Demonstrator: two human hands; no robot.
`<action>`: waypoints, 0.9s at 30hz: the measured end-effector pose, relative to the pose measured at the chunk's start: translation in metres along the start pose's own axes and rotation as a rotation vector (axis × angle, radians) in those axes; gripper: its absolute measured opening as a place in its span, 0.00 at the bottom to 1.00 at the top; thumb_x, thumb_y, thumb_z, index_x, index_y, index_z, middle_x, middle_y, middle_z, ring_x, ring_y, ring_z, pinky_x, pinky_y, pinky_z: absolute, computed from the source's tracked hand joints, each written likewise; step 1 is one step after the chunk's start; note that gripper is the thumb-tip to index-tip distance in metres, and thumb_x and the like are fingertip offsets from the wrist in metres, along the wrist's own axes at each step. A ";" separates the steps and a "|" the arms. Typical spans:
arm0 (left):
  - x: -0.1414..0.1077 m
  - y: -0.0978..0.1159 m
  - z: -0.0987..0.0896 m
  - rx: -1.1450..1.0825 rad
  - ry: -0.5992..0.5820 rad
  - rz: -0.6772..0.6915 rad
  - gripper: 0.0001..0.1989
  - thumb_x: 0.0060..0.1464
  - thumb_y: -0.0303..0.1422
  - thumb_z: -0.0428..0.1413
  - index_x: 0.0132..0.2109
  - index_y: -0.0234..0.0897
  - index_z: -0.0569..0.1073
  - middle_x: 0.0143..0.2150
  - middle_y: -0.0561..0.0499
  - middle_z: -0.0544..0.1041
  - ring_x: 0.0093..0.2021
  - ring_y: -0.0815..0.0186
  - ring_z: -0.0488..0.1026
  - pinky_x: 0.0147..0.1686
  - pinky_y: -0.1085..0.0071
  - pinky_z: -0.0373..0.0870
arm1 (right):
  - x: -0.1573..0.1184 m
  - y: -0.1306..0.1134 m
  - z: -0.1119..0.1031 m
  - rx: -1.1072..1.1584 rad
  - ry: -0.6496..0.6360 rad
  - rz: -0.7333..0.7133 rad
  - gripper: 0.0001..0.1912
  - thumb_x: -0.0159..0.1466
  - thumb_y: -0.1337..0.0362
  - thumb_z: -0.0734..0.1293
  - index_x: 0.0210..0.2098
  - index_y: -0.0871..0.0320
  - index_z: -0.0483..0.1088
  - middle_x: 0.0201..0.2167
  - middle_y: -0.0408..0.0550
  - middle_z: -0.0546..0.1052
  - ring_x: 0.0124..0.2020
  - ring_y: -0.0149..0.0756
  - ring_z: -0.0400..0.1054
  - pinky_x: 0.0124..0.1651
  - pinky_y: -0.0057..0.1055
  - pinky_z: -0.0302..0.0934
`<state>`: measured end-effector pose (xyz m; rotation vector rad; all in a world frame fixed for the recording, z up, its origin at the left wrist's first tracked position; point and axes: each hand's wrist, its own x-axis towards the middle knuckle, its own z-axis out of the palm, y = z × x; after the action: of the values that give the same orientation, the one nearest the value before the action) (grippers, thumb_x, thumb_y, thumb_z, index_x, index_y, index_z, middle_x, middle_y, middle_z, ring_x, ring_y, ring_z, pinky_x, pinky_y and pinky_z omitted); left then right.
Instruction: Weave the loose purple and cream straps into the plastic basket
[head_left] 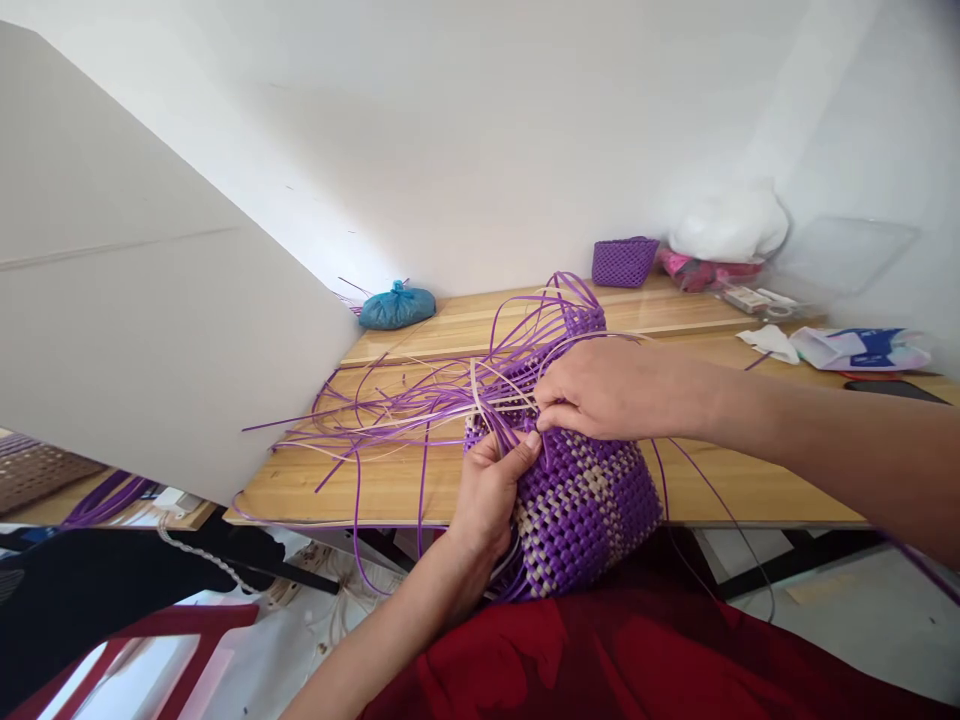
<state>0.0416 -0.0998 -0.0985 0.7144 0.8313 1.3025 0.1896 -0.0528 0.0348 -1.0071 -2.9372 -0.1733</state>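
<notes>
A half-woven basket [589,500] of purple and beige plastic strips rests tilted between my lap and the table's front edge. Many loose purple and beige strips [420,410] fan out from its top edge to the left over the table. My left hand [491,480] is closed at the basket's edge, its thumb pressing on strips there. Just above it, my right hand [592,390] pinches at the weave, with the fingertips of both hands nearly touching. The exact strip between the right fingers is hidden.
On the wooden table [750,470] lie a blue tied bag [397,306], a small purple woven basket [625,262], a white plastic bag [727,228] and a blue-and-white packet [862,348]. A grey partition [150,280] stands at the left. A red chair [187,640] is lower left.
</notes>
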 end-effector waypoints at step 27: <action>0.000 0.003 0.005 -0.039 0.068 -0.035 0.13 0.39 0.29 0.69 0.27 0.34 0.71 0.23 0.55 0.73 0.24 0.74 0.67 0.29 0.75 0.62 | -0.053 -0.006 0.001 0.362 0.019 0.063 0.08 0.63 0.68 0.63 0.28 0.58 0.70 0.30 0.45 0.76 0.33 0.34 0.67 0.37 0.30 0.56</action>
<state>0.0444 -0.0995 -0.0933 0.6251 0.8673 1.3136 0.2273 -0.0897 0.0295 -1.0281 -2.7683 0.3356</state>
